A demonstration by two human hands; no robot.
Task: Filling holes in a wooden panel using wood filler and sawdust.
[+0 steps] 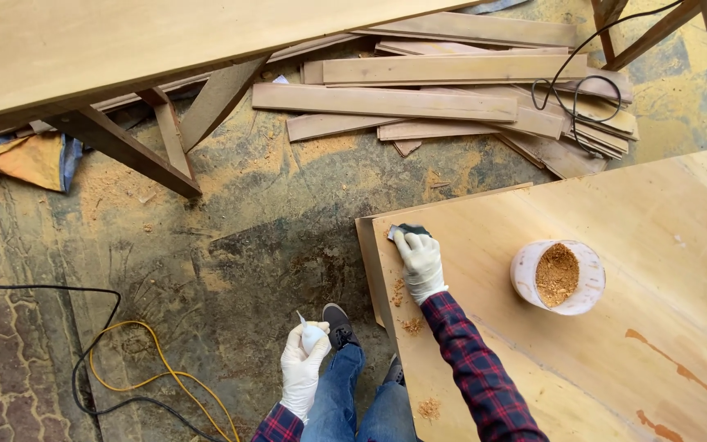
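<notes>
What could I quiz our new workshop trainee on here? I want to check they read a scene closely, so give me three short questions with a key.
1. True or false: the right hand presses a small dark pad near the corner of the plywood panel.
2. What does the left hand hold?
A. a small white squeeze bottle
B. a hammer
C. a paintbrush
3. Fill in: the white tub standing on the panel holds ____.

Key
1. True.
2. A; its nozzle points up, away from the panel.
3. Sawdust; small heaps of it also lie along the panel's left edge.
</notes>
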